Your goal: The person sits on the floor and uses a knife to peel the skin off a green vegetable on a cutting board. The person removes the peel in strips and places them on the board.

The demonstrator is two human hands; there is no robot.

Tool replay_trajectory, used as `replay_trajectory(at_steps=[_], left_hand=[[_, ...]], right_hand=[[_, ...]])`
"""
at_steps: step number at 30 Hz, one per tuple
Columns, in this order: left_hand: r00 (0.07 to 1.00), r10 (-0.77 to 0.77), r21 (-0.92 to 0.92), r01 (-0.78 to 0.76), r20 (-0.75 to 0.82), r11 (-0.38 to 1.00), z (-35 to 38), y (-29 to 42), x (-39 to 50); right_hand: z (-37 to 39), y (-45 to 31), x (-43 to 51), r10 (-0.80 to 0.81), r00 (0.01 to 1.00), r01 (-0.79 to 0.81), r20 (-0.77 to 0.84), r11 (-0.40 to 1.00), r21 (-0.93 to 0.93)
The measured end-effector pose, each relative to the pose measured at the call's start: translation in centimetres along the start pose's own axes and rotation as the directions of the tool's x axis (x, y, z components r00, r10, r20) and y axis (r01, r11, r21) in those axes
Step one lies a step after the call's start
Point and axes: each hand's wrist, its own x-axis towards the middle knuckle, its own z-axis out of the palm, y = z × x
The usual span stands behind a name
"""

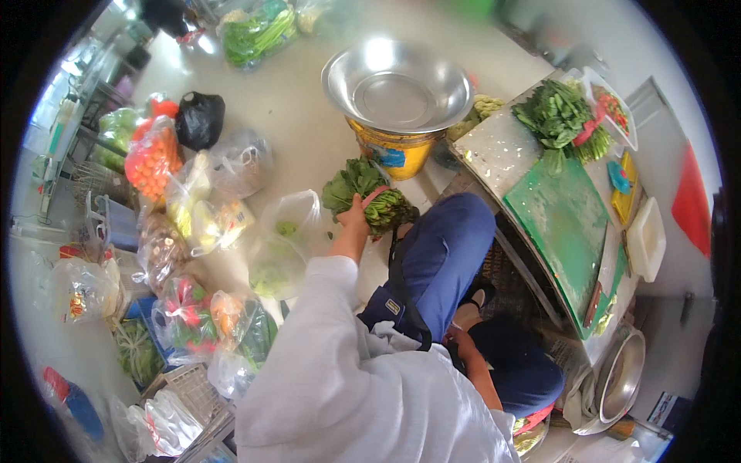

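My left hand (354,215) grips a bunch of leafy greens (362,184) by its band, a pinkish tie (375,195) around the stems. The leaves point away from me and the cut stem ends face my knee. Just beyond the bunch, a wide stainless steel bowl (396,98) rests on top of a yellow bucket (399,153); the bowl has nothing in it. Down between my thighs is my right hand (459,341), its fingers mostly hidden by the trouser leg, so its grip is unclear. A translucent plastic bag (289,223) with some greens inside stands left of my left hand.
At right, a low table carries a green cutting board (558,226), a kitchen knife (603,272), another banded bunch of greens (556,113) and a white plastic tray (646,240). Bagged carrots (153,165), a black bag (200,120) and several other produce bags crowd the left floor.
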Motion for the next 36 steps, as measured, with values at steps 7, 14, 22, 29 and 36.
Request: replay_trajectory(at_steps=[7, 14, 22, 29, 36], left_hand=[[0.9, -0.109, 0.311, -0.032, 0.423, 0.95, -4.0, -8.2, 9.2], [0.926, 0.155, 0.935, -0.353, 0.345, 0.03, -22.5, 2.0, 13.0], [0.853, 0.307, 0.807, -0.507, 0.422, 0.303, -28.9, 5.9, 11.4], [0.467, 0.213, 0.391, -0.328, 0.858, -0.86, -24.7, 5.2, 15.0], [0.377, 0.318, 0.47, -0.439, 0.87, -0.766, -26.7, 2.8, 17.2]], right_hand=[[-1.7, 3.4, 0.6, -0.047, 0.996, -0.024, -0.079, 0.705, -0.709], [-3.1, 10.3, 6.7, -0.249, 0.968, 0.205, 0.015, 0.758, -0.619], [-1.5, 3.7, 4.4, -0.165, 0.983, 0.089, -0.084, 0.819, -0.567], [-2.6, 2.7, 1.5, -0.191, 0.979, 0.075, -0.072, 0.665, -0.743], [-2.1, 1.8, -1.3, -0.005, 0.981, -0.134, -0.192, 0.698, -0.704]])
